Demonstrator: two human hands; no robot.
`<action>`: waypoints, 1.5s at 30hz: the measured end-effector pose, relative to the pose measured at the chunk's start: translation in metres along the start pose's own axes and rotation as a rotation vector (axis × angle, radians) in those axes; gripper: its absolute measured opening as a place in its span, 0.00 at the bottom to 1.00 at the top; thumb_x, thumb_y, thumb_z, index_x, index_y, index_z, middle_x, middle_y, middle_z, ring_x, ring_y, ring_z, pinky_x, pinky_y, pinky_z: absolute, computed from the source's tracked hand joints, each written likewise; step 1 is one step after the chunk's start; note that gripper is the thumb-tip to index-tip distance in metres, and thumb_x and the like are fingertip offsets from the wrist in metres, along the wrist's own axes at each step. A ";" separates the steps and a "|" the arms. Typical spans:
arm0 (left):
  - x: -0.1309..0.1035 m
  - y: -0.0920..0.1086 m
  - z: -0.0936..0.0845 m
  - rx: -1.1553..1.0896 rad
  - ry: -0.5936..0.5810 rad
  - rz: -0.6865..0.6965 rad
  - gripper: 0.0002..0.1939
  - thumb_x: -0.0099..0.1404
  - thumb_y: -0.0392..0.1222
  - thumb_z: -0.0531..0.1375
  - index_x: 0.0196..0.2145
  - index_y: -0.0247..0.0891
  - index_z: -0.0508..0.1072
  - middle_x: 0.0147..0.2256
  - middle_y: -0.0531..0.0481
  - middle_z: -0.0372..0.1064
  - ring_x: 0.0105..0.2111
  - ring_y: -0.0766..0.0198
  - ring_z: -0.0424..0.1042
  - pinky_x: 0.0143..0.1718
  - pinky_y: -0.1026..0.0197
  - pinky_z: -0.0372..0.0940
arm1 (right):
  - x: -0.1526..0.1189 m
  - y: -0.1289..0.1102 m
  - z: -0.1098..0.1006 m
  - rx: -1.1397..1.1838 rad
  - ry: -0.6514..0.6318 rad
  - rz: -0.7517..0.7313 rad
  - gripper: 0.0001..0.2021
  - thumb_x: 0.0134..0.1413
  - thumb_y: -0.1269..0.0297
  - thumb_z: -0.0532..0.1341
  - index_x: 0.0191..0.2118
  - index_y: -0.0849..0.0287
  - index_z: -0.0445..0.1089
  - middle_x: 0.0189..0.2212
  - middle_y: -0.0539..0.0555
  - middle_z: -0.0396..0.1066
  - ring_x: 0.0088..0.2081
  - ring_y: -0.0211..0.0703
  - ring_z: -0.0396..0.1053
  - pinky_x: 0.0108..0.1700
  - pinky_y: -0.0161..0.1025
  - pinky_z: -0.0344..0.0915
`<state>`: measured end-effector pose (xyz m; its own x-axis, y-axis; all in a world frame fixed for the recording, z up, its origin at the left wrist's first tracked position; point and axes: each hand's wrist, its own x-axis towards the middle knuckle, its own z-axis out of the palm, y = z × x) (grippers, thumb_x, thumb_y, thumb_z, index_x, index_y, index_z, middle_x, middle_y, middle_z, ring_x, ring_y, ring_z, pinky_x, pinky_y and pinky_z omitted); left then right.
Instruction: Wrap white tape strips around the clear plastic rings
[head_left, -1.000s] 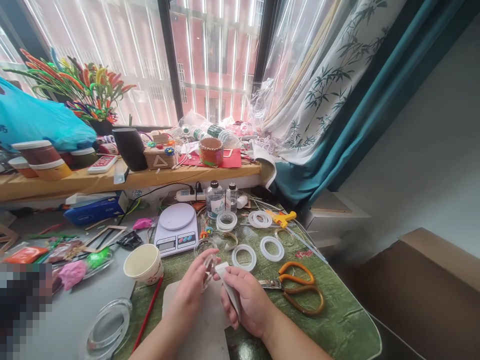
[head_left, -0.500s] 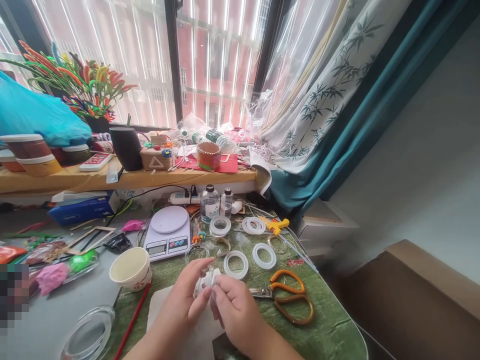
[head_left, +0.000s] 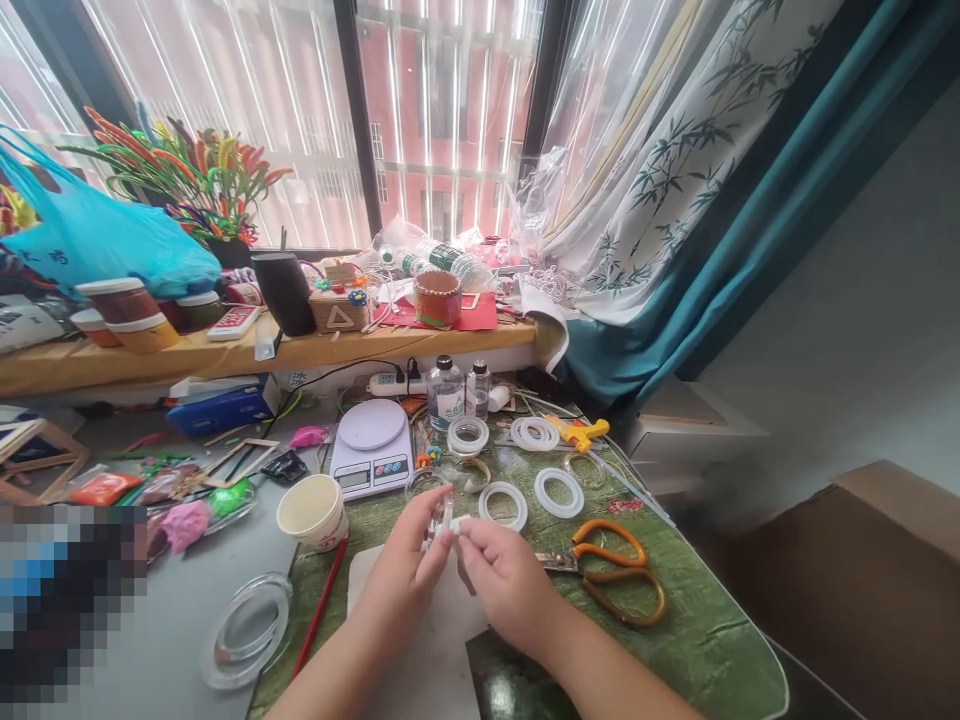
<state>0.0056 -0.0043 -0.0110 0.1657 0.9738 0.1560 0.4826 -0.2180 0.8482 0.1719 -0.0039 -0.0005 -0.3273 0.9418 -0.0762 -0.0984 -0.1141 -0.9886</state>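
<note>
In the middle, over a white sheet (head_left: 433, 650), my two hands meet. My left hand (head_left: 409, 555) has its fingers curved around a clear ring-shaped piece (head_left: 445, 515), held up at the fingertips. Thumb and fingers of my right hand (head_left: 504, 572) pinch a small white piece (head_left: 460, 525) against it; its kind is too small to make out. Just beyond the hands lie a white ring (head_left: 485, 497) and a second white ring (head_left: 541, 488). Scissors (head_left: 561, 562) with orange handles rest right of my right hand.
A paper cup (head_left: 330, 528) and a red stick (head_left: 321, 605) are left of my hands. Behind stand a kitchen scale (head_left: 372, 428), two bottles (head_left: 448, 405) and stacked rings (head_left: 529, 432). A yellow glue gun (head_left: 585, 433) lies at the right. Clear rings (head_left: 217, 665) lie front left.
The camera view has shifted, so the whole scene sits further right. Both hands stay together around the clear ring, with the fingers slightly moved.
</note>
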 end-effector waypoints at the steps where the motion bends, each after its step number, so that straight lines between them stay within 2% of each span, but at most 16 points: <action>1: 0.000 0.000 0.000 -0.023 0.002 -0.022 0.27 0.72 0.51 0.52 0.65 0.42 0.65 0.64 0.37 0.63 0.61 0.45 0.65 0.62 0.41 0.60 | 0.000 0.000 0.000 -0.053 0.004 -0.011 0.18 0.64 0.49 0.58 0.29 0.58 0.65 0.20 0.45 0.59 0.22 0.34 0.53 0.24 0.33 0.50; 4: 0.001 0.000 0.002 -0.072 -0.020 -0.046 0.28 0.71 0.53 0.55 0.64 0.41 0.65 0.64 0.37 0.63 0.61 0.45 0.66 0.62 0.42 0.61 | 0.003 0.000 -0.001 -0.074 0.022 0.047 0.16 0.69 0.53 0.50 0.34 0.56 0.65 0.18 0.43 0.54 0.20 0.36 0.50 0.24 0.34 0.49; 8: 0.004 0.001 0.000 -0.197 0.073 -0.106 0.29 0.72 0.55 0.52 0.65 0.39 0.64 0.64 0.38 0.64 0.63 0.46 0.64 0.64 0.43 0.58 | 0.006 -0.006 -0.003 -0.378 -0.045 -0.215 0.15 0.67 0.58 0.54 0.28 0.56 0.60 0.23 0.47 0.60 0.26 0.38 0.57 0.31 0.36 0.53; 11: 0.004 0.002 -0.003 -0.228 0.092 -0.134 0.30 0.72 0.58 0.52 0.65 0.42 0.65 0.65 0.41 0.65 0.65 0.46 0.64 0.65 0.45 0.58 | 0.007 -0.010 -0.002 -0.400 0.026 -0.152 0.15 0.70 0.59 0.48 0.30 0.56 0.60 0.22 0.46 0.59 0.25 0.39 0.58 0.30 0.36 0.53; 15: 0.001 0.004 -0.003 -0.185 0.042 -0.131 0.31 0.74 0.59 0.49 0.67 0.43 0.64 0.67 0.43 0.62 0.67 0.47 0.61 0.67 0.45 0.56 | 0.005 -0.009 0.000 -0.550 -0.114 -0.300 0.13 0.67 0.59 0.54 0.29 0.56 0.61 0.25 0.48 0.62 0.28 0.40 0.58 0.32 0.37 0.53; 19: 0.000 0.007 -0.001 -0.123 0.013 -0.115 0.30 0.75 0.58 0.47 0.67 0.43 0.63 0.68 0.43 0.61 0.69 0.49 0.57 0.68 0.43 0.53 | 0.005 -0.005 0.001 -0.416 -0.005 -0.165 0.17 0.71 0.58 0.46 0.33 0.56 0.65 0.21 0.47 0.59 0.24 0.40 0.58 0.29 0.36 0.53; 23: 0.001 0.009 -0.003 -0.127 0.025 -0.156 0.29 0.75 0.58 0.44 0.64 0.41 0.65 0.61 0.41 0.70 0.62 0.48 0.68 0.64 0.42 0.60 | 0.005 -0.001 0.005 -0.524 -0.089 -0.300 0.12 0.66 0.61 0.54 0.30 0.56 0.65 0.25 0.50 0.64 0.29 0.42 0.61 0.33 0.38 0.55; 27: 0.000 0.009 -0.003 -0.106 0.037 -0.110 0.27 0.74 0.58 0.48 0.61 0.41 0.69 0.60 0.41 0.71 0.61 0.48 0.69 0.63 0.44 0.61 | 0.004 -0.003 0.010 -0.490 0.024 -0.200 0.14 0.68 0.64 0.49 0.30 0.55 0.64 0.23 0.49 0.62 0.25 0.41 0.59 0.30 0.37 0.53; 30: -0.002 0.009 -0.004 -0.172 0.095 -0.152 0.27 0.75 0.59 0.46 0.60 0.42 0.69 0.53 0.43 0.77 0.51 0.50 0.76 0.56 0.46 0.68 | 0.003 -0.007 0.011 -0.660 -0.138 -0.387 0.09 0.64 0.66 0.53 0.32 0.56 0.67 0.25 0.51 0.66 0.27 0.43 0.62 0.31 0.38 0.54; 31: -0.002 0.010 -0.004 -0.186 0.117 -0.167 0.27 0.75 0.59 0.45 0.59 0.42 0.70 0.51 0.43 0.78 0.49 0.50 0.77 0.54 0.47 0.69 | 0.002 -0.007 0.010 -0.687 -0.138 -0.419 0.09 0.64 0.67 0.53 0.33 0.56 0.68 0.26 0.52 0.68 0.28 0.44 0.64 0.32 0.38 0.55; 35: 0.000 0.010 -0.005 -0.176 0.122 -0.170 0.27 0.73 0.62 0.48 0.56 0.43 0.72 0.50 0.46 0.78 0.50 0.51 0.76 0.54 0.50 0.69 | 0.004 -0.003 0.007 -0.701 -0.009 -0.403 0.12 0.66 0.68 0.49 0.36 0.56 0.69 0.29 0.55 0.72 0.31 0.45 0.67 0.33 0.38 0.57; 38: 0.005 0.007 -0.006 -0.332 0.161 -0.208 0.29 0.73 0.64 0.47 0.56 0.42 0.71 0.47 0.45 0.78 0.40 0.55 0.77 0.44 0.53 0.72 | 0.007 0.003 0.006 -0.827 -0.164 -0.516 0.06 0.59 0.69 0.55 0.34 0.57 0.68 0.28 0.55 0.70 0.30 0.46 0.65 0.33 0.39 0.56; 40: 0.008 0.005 -0.007 -0.476 0.193 -0.239 0.32 0.72 0.67 0.47 0.57 0.40 0.69 0.45 0.43 0.78 0.35 0.56 0.77 0.37 0.56 0.72 | 0.011 0.005 0.005 -0.742 -0.056 -0.422 0.07 0.60 0.68 0.55 0.31 0.57 0.67 0.25 0.53 0.67 0.28 0.43 0.62 0.31 0.39 0.54; 42: 0.010 0.003 -0.006 -0.556 0.197 -0.257 0.34 0.71 0.68 0.47 0.58 0.38 0.69 0.44 0.41 0.78 0.34 0.56 0.77 0.33 0.57 0.71 | 0.015 0.003 0.007 -0.470 0.116 -0.205 0.13 0.66 0.61 0.53 0.30 0.56 0.65 0.21 0.48 0.61 0.23 0.39 0.57 0.27 0.36 0.52; 43: 0.009 0.002 -0.006 -0.552 0.188 -0.258 0.35 0.71 0.68 0.47 0.58 0.37 0.69 0.44 0.41 0.78 0.34 0.56 0.77 0.33 0.57 0.71 | 0.017 0.002 0.009 -0.300 0.153 -0.092 0.15 0.67 0.55 0.53 0.31 0.56 0.66 0.19 0.46 0.58 0.21 0.37 0.54 0.25 0.35 0.51; 45: 0.007 0.003 -0.005 -0.445 0.157 -0.228 0.33 0.71 0.66 0.50 0.58 0.38 0.70 0.44 0.42 0.77 0.37 0.55 0.77 0.38 0.55 0.72 | 0.017 -0.002 0.014 0.022 0.106 0.092 0.19 0.65 0.45 0.55 0.35 0.57 0.68 0.17 0.42 0.55 0.17 0.34 0.49 0.20 0.33 0.47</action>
<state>0.0041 0.0025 -0.0053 -0.0480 0.9988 -0.0128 0.0739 0.0164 0.9971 0.1538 0.0081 0.0016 -0.2349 0.9551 -0.1804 -0.0937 -0.2069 -0.9739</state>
